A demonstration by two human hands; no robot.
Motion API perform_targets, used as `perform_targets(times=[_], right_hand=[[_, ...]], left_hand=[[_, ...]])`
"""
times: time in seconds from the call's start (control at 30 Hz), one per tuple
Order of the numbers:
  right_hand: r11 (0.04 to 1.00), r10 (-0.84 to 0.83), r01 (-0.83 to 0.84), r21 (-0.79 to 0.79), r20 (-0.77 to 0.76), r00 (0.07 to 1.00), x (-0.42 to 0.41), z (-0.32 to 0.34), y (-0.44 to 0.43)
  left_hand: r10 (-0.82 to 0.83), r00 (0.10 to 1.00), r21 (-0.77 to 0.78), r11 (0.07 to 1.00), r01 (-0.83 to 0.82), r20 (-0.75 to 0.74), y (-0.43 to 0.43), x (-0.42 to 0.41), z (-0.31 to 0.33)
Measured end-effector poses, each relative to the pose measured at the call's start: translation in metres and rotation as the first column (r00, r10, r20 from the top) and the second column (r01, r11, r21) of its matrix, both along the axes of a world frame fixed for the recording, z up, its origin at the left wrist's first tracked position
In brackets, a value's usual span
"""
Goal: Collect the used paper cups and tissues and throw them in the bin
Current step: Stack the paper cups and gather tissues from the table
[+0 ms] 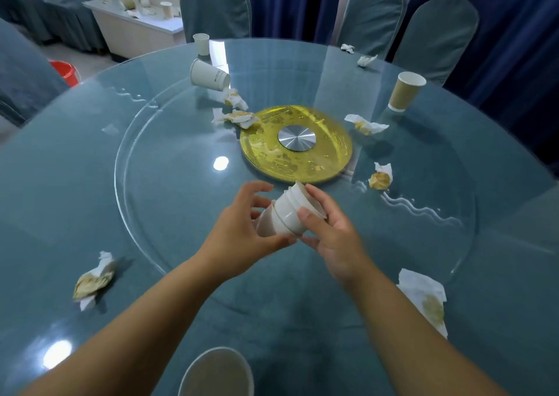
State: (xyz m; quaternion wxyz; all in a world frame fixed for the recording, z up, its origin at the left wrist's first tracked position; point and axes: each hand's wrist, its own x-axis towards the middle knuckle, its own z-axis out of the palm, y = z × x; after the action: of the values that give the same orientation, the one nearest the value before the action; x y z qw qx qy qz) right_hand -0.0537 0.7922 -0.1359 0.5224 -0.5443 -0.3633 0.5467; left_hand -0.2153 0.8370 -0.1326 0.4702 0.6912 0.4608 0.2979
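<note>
— Over the middle of the round glass table (90,159), see: both hands are on a nested stack of white cups (284,214), lying on its side, lifted off the glass.

— How are they holding it?

— The left hand (242,229) cups the base end, thumb underneath, fingers curled but loose. The right hand (329,232) grips the rim end, thumb across the wall, fingers wrapped behind. Neither hand is empty.

— So how far along, would you say?

— Early to midway, I'd judge. Some cups have been gathered, but nothing has reached the bin. An orange bucket (65,72) stands on the floor past the far left edge; it may be the bin, though I can't be sure.

— What's left out?

— Cups first: a white one on its side (208,75), a small upright one (201,44) behind it, a brown upright one (405,91) at the right, and one right at the near edge (216,371). Four loose, besides the stack; I can't count how many are nested.

— And tissues?

— Eight that I can count: two by the tipped cup (234,99) (237,118), one right of the yellow disc (366,125), one nearer (381,177), two small ones far right (348,48) (366,60), one near left (93,277), one flat at the near right (426,299). All stained or crumpled.

— Anything else?

— More cups and paper on the side table (127,23) beyond.
</note>
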Motion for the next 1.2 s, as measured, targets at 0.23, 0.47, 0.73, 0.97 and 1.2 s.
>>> perform_targets(times=[0.23, 0.47, 0.73, 0.97, 1.2], right_hand=[[1.000, 0.015, -0.015, -0.002, -0.029, 0.999, -0.003, 0.015, -0.059], [1.000, -0.016, 0.022, -0.010, 0.403, 0.915, 0.008, -0.007, -0.137], [0.997, 0.038, 0.007, -0.083, 0.523, 0.851, 0.010, -0.036, -0.206], [0.982, 0.109, -0.005, -0.189, 0.545, 0.831, 0.003, -0.043, -0.232], [0.976, 0.091, 0.045, -0.215, 0.584, 0.806, 0.007, -0.049, -0.257]], left_hand=[[-0.012, 0.999, 0.000, 1.000, 0.012, 0.035, -0.055, 0.000, 0.011], [0.118, 0.993, 0.105, 0.988, -0.115, -0.017, -0.126, -0.025, 0.018], [0.163, 0.938, 0.067, 0.986, -0.150, -0.306, -0.182, -0.079, -0.018], [0.122, 0.935, 0.032, 0.992, -0.119, -0.333, -0.208, -0.089, -0.061], [0.240, 0.921, 0.100, 0.971, -0.219, -0.308, -0.216, -0.073, -0.074]])
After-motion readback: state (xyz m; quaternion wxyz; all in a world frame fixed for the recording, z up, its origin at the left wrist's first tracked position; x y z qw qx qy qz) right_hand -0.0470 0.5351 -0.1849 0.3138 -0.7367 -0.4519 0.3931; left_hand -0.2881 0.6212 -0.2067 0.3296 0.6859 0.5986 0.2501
